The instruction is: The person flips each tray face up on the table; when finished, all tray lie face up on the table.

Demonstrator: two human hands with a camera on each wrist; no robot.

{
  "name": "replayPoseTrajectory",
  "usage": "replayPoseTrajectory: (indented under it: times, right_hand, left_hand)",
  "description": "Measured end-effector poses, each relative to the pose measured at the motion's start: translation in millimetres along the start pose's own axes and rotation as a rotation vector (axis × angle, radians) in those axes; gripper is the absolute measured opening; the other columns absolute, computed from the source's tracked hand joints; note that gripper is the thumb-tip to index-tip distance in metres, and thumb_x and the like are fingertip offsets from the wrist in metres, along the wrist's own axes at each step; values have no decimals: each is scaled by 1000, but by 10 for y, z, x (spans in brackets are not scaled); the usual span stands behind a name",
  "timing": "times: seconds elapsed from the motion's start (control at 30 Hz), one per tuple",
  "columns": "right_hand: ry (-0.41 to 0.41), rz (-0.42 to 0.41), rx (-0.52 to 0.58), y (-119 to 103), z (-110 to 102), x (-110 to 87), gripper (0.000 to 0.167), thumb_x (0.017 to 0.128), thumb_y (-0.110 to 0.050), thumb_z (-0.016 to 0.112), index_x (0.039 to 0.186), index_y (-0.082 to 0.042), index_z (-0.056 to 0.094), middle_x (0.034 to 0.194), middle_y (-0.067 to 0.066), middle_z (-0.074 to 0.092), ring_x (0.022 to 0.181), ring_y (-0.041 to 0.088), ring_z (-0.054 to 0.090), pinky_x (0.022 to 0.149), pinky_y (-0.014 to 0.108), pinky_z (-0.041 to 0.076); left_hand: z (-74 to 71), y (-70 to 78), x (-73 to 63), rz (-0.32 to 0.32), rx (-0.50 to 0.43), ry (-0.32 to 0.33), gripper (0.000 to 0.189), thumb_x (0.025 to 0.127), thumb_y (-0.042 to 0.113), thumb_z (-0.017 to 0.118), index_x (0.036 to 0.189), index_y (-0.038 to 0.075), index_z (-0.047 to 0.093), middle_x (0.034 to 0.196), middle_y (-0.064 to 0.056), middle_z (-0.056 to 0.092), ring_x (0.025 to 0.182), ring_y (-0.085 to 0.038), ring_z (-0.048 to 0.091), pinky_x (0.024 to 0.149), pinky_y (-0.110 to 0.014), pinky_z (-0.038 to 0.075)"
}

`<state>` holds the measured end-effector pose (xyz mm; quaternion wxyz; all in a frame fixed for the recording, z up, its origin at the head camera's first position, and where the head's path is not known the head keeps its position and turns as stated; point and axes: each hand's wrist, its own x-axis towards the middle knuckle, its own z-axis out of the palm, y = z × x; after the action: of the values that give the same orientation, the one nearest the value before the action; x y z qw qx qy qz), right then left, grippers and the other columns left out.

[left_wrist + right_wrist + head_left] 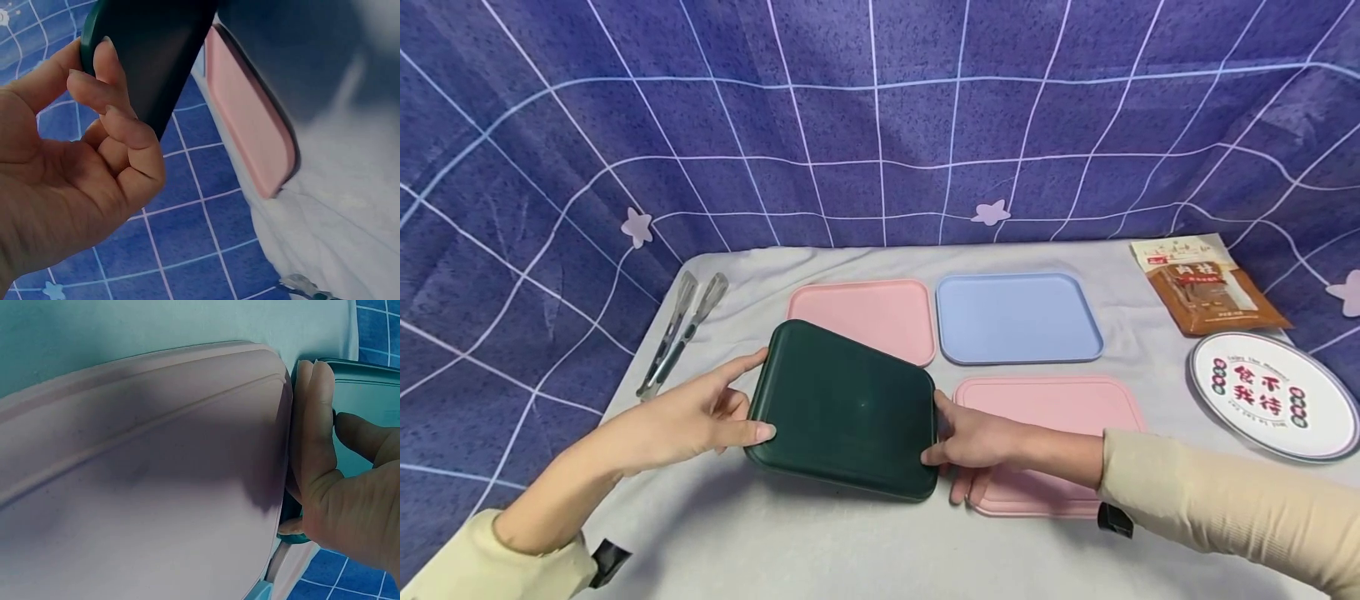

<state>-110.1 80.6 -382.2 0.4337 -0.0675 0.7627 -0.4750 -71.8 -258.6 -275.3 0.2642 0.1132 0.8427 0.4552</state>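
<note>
Both hands hold a dark green rectangular tray (850, 408) by its short ends, tilted over the near part of the table. At its left end, my left hand (688, 425) pinches the rim, thumb on the upper side. The left wrist view shows the other fingers of that hand (94, 169) curled beside the tray (150, 56). My right hand (981, 437) grips the right end, thumb on top and fingers lower. Close under the right hand and forearm lies a pink tray (1045, 400); its rim (187, 359) runs right up to the fingers in the right wrist view.
Behind the green tray lie another pink tray (868, 304) and a blue tray (1018, 317). Metal tongs (688, 325) rest at the table's left edge. To the right are a brown food packet (1210, 287) and a white oval plate (1273, 404) with printed characters. A blue grid curtain (910, 125) surrounds the table.
</note>
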Motion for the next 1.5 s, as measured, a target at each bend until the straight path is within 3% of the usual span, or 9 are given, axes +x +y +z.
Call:
replayPoseTrajectory:
  times: [0.13,0.43,0.8,0.97,1.17,1.33,1.5]
  right_hand:
    - [0,-11,12,5,1,3,95,95,-11,67,161,-26,0,89,21,65,50,23,67,45,38,56]
    - [-12,-22,35,29,27,5,96,95,-12,67,161,-26,-2,91,21,64,50,23,68,45,37,56]
    - [23,-20,-34,-76,6,-35,105,93,-24,72,162,-21,-6,90,16,65,51,22,67,46,37,56]
    - [73,-58,-103,-408,-65,-66,100,93,-30,72,163,-27,0,95,15,61,62,27,71,47,37,56]
    - [53,-126,-191,-968,-42,-102,94,96,-41,66,162,-36,-1,107,16,63,76,33,73,53,42,59]
    - [52,-168,-257,-1370,20,-98,92,96,-48,62,162,-34,-1,113,14,65,80,32,74,58,43,60]
    - [71,-188,-334,-1629,111,-71,88,98,-49,59,162,-32,2,110,14,67,78,32,75,60,44,61]
  left_hand:
    - [4,42,1,4,39,15,105,89,27,77,162,11,4,71,4,43,61,-5,39,54,-28,37]
    - [13,57,3,-12,13,-41,110,89,27,77,162,19,-4,69,4,45,60,-5,43,53,-27,41]
    - [74,94,-39,15,-26,24,107,88,25,77,163,19,1,67,5,42,57,-5,37,48,-30,34]
    - [125,140,-51,20,-4,55,105,88,27,77,163,17,4,67,4,42,56,-6,35,48,-31,33]
    - [187,250,-60,51,66,104,99,88,27,77,162,12,13,69,2,44,57,-6,38,52,-29,36]
    - [239,310,-79,71,136,147,92,89,28,76,159,9,21,67,3,43,54,-5,37,50,-28,34]
    - [282,347,-113,61,216,192,86,90,32,75,157,9,26,69,3,48,55,-5,41,51,-27,37]
